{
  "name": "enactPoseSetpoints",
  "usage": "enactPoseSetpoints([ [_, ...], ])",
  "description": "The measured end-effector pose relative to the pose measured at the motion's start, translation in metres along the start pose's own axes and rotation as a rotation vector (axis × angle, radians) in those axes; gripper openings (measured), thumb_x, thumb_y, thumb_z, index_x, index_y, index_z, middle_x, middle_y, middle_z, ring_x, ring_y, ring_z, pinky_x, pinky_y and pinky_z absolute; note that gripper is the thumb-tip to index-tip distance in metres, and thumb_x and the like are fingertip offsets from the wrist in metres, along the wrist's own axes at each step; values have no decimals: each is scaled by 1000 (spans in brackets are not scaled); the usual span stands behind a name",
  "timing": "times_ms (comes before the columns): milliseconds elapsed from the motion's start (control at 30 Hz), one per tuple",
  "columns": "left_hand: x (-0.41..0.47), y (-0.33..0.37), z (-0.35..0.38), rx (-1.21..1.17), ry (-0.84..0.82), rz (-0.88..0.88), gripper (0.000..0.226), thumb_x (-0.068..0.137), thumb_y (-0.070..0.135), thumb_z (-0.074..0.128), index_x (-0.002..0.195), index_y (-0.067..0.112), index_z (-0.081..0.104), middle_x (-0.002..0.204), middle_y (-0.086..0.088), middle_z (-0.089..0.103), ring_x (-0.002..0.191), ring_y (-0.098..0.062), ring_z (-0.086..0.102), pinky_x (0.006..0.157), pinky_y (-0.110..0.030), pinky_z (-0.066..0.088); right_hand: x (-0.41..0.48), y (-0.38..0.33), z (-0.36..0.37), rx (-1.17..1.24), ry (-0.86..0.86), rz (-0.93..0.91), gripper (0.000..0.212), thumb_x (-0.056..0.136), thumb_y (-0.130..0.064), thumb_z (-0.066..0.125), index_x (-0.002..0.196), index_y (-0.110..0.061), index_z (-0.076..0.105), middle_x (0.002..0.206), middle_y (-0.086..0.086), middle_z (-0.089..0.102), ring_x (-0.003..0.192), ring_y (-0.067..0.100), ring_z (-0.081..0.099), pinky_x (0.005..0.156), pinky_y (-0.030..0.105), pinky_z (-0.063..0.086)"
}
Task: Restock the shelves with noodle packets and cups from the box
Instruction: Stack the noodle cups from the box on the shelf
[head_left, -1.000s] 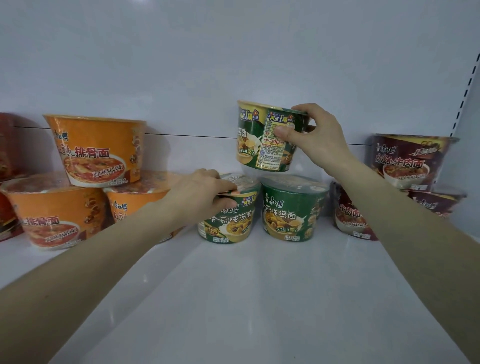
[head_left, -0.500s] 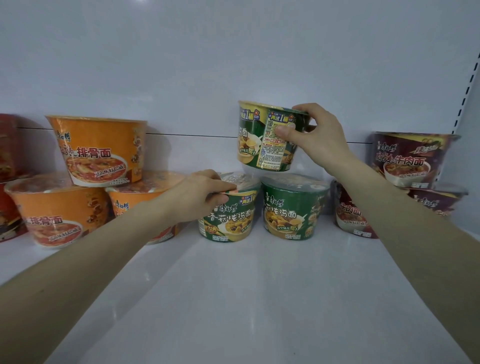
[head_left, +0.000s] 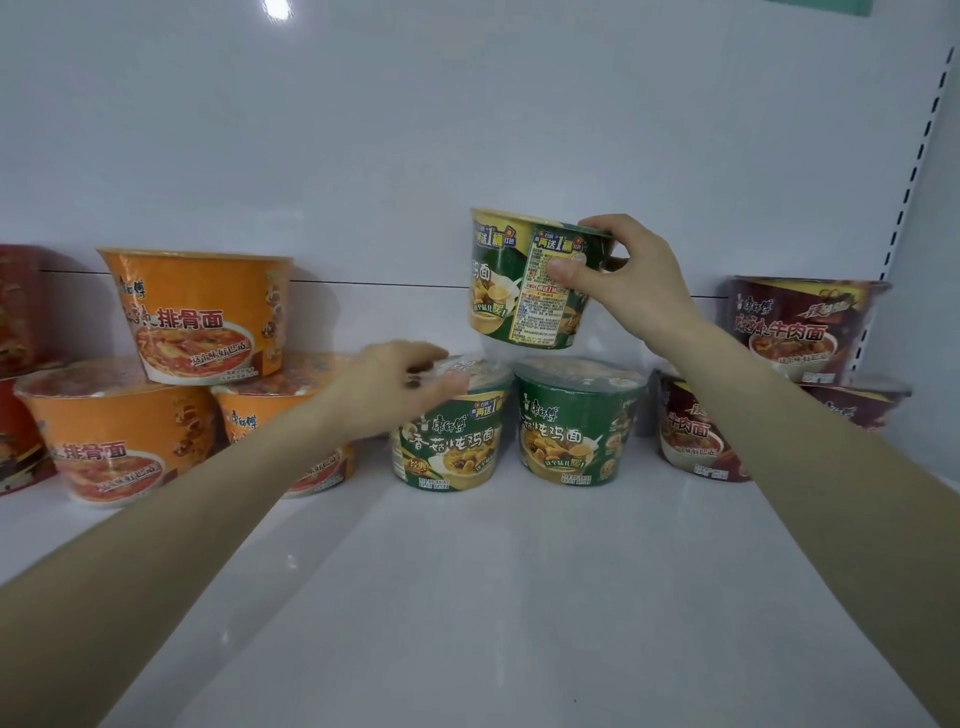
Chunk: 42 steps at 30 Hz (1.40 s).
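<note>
My right hand (head_left: 631, 283) grips the rim of a green noodle cup (head_left: 514, 291), which stands on top of two more green cups on the white shelf (head_left: 493, 597). The left one of the lower green cups (head_left: 449, 441) has my left hand (head_left: 395, 387) curled over its lid edge. The right lower green cup (head_left: 574, 423) stands beside it, untouched.
Three orange cups are stacked at the left: one upper cup (head_left: 200, 312) on two lower ones (head_left: 111, 439). Dark red cups (head_left: 802, 325) stand stacked at the right, and red cups (head_left: 15, 364) sit at the far left edge. The shelf front is bare white.
Both hands stay almost where they were. The top green cup has settled slightly onto the two lower ones, and my left hand has shifted a little on the lid.
</note>
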<state>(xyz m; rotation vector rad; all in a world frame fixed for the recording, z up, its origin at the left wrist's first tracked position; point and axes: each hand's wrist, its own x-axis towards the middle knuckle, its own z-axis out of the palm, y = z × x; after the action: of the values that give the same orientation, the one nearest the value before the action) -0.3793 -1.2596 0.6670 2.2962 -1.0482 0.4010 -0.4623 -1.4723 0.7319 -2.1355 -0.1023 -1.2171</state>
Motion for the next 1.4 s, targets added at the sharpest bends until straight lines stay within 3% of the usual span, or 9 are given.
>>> enactPoseSetpoints([
  [200, 23, 20, -19, -510, 134, -134, 114, 53, 67, 70, 143, 11, 26, 140, -5, 44, 121, -17, 49, 97, -33, 42, 0, -11, -9, 242, -163, 47, 30, 78, -22, 72, 103, -20, 56, 102, -4, 58, 97, 21, 61, 83, 31, 55],
  [400, 28, 39, -18, -771, 175, 15, 70, 51, 41, 80, 110, 18, 50, 95, 7, 66, 73, 2, 67, 59, -11, 51, -2, -14, -11, 285, -255, 68, 35, 80, -27, 69, 112, -27, 53, 115, -6, 58, 119, 13, 51, 97, 41, 49],
  [467, 26, 36, -15, -779, 221, -21, 80, 47, 46, 80, 115, 17, 49, 97, 7, 66, 77, -2, 68, 61, -14, 52, -5, -11, -18, 295, -266, 150, 44, 85, -32, 62, 125, -28, 44, 132, -1, 49, 126, 15, 46, 95, 36, 49],
  [567, 24, 33, -13, -787, 303, -47, 77, 51, 46, 76, 116, 17, 48, 100, 7, 65, 84, -5, 66, 64, -15, 51, -14, 2, -24, -6, -225, 160, 44, 93, -37, 50, 132, -18, 44, 132, 4, 52, 115, 14, 52, 94, 33, 48],
  [733, 23, 31, -11, -824, 348, -41, 58, 61, 37, 74, 109, 17, 49, 93, 9, 64, 70, 3, 65, 58, -12, 50, -36, 32, -12, -465, -543, 181, 56, 88, -50, 50, 131, -14, 48, 131, 7, 55, 115, 19, 53, 89, 26, 39],
  [833, 22, 31, -7, -811, 342, -58, 68, 57, 40, 74, 115, 15, 48, 97, 9, 63, 77, 0, 64, 56, -8, 49, -43, 38, -7, -613, -636, 180, 60, 84, -52, 55, 132, -17, 46, 130, 7, 54, 115, 21, 51, 83, 26, 39],
  [1000, 21, 30, -4, -805, 337, -65, 79, 51, 45, 73, 120, 14, 48, 103, 6, 64, 85, -5, 64, 64, -15, 48, -43, 38, -11, -613, -678, 140, 54, 86, -42, 58, 133, -18, 46, 131, 8, 55, 117, 22, 51, 93, 30, 41],
  [1233, 21, 30, -6, -809, 337, -55, 64, 58, 40, 73, 113, 18, 48, 96, 11, 63, 80, -1, 63, 56, -8, 49, -44, 33, -35, -574, -837, 155, 41, 92, -27, 53, 132, -21, 47, 136, 0, 50, 121, 15, 45, 99, 24, 34],
  [1400, 22, 32, -6, -819, 347, -57, 69, 57, 42, 72, 116, 18, 47, 98, 11, 62, 84, -2, 63, 64, -14, 49, -44, 29, -31, -526, -767, 218, 45, 84, -48, 58, 118, -20, 57, 118, -3, 56, 109, 13, 51, 91, 26, 41],
])
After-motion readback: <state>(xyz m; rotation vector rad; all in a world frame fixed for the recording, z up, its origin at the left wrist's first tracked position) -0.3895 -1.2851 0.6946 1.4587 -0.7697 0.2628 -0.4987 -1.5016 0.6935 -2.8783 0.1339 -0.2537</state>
